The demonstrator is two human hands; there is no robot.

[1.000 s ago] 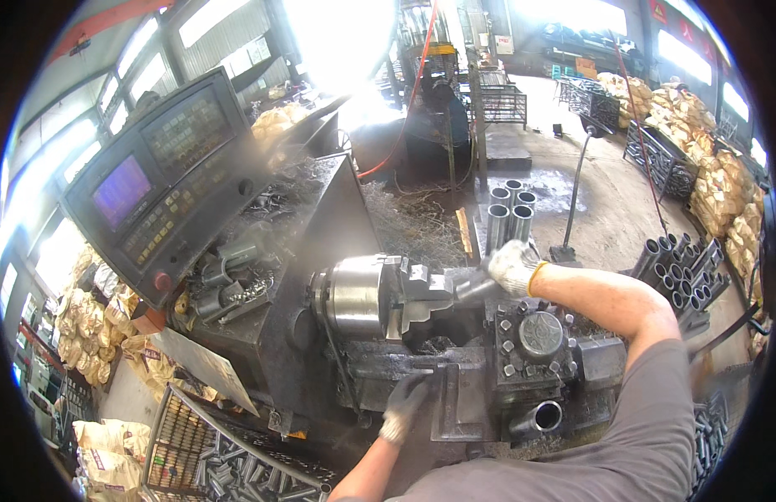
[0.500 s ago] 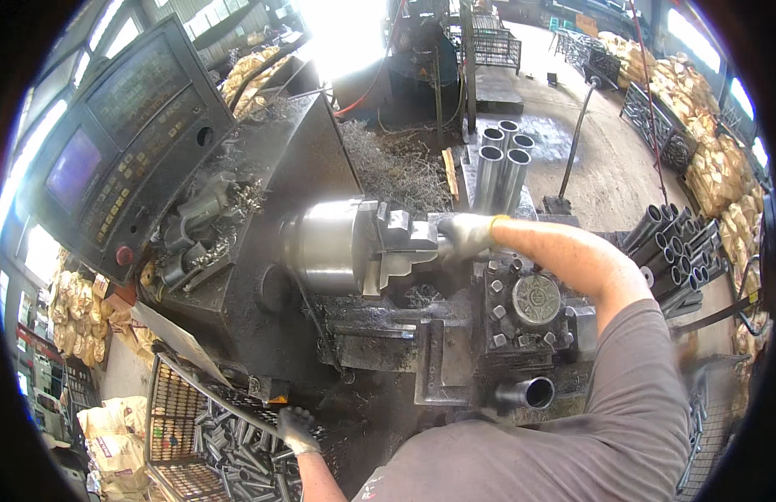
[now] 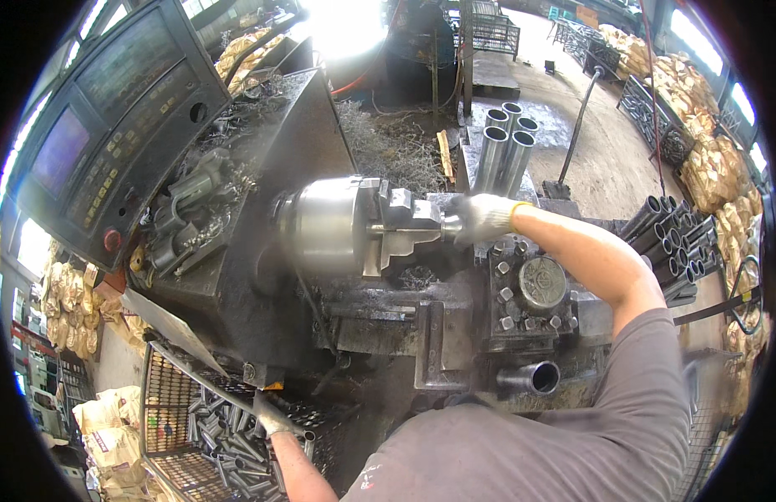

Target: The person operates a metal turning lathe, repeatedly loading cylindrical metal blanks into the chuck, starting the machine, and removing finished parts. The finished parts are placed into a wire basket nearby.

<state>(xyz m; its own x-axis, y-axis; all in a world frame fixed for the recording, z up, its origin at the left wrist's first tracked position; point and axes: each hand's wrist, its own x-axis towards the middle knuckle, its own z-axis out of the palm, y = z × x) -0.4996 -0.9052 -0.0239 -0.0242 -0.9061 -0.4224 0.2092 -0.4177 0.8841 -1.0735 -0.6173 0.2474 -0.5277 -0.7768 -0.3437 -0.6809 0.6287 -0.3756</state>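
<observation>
From left to right stand control panel point(image 3: 124, 142), chuck point(image 3: 328, 224) and tool post point(image 3: 542, 282), with tubes point(image 3: 490, 163) behind the post.

Left head-worn fisheye, looking down and forward over lathe point(image 3: 328, 224) from close above.

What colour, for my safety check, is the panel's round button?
The button is red, best in head view.
</observation>
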